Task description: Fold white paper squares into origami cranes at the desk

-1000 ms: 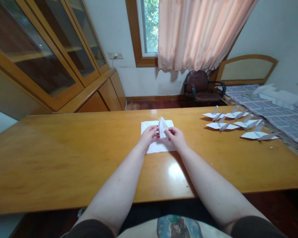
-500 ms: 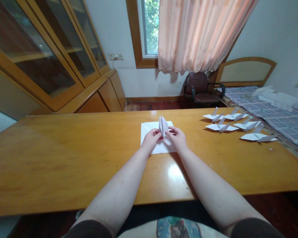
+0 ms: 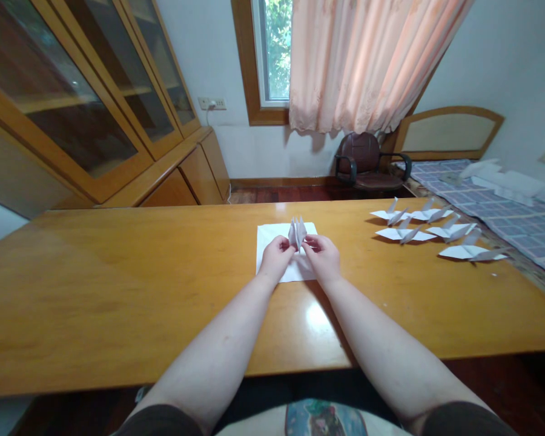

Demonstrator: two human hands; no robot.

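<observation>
A small folded white paper piece (image 3: pixel 297 232) stands upright between my two hands, over the middle of the wooden table (image 3: pixel 118 284). My left hand (image 3: pixel 277 258) pinches its left side with closed fingers. My right hand (image 3: pixel 322 258) pinches its right side the same way. Under both hands lies a flat sheet of white paper (image 3: pixel 272 237). To the right, several finished white paper cranes (image 3: pixel 429 228) sit in rows on the tabletop, apart from my hands.
A wooden cabinet with glass doors (image 3: pixel 86 115) runs along the left wall. Behind the table stand a dark red armchair (image 3: pixel 367 160), a window with a pink curtain (image 3: pixel 363 60), and a bed with a checked cover (image 3: pixel 513 212) at the right.
Both hands have shifted slightly while working the folded piece; it now looks narrower, with two small points at its top. The cranes have not moved.
</observation>
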